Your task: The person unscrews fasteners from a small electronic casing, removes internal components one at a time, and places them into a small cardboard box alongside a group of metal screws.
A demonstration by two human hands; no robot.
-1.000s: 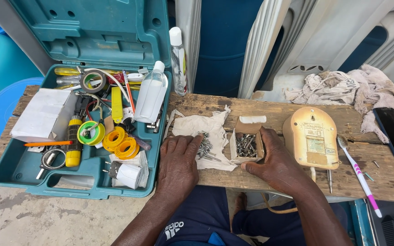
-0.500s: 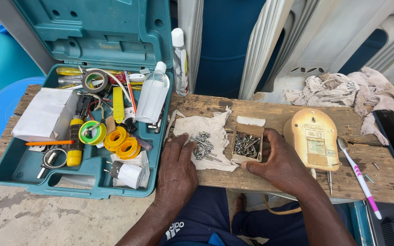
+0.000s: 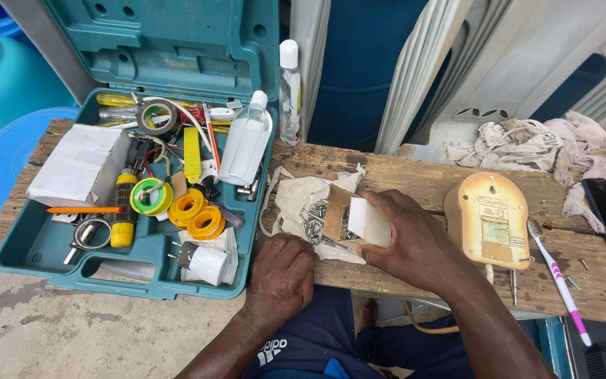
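Right hand: your right hand (image 3: 415,242) holds the small box (image 3: 351,219), tipped on its side, grip closed around its white end.
Box: open mouth faces left over the cloth (image 3: 301,203); screws (image 3: 313,223) lie at its mouth on the cloth.
Left hand: your left hand (image 3: 280,277) rests fist-down on the counter (image 3: 415,175) edge, fingers curled, holding nothing visible, just beside the cloth.
Surroundings: teal toolcase (image 3: 142,267) lies open at left; yellowed device (image 3: 489,219) and toothbrush (image 3: 559,281) at right.
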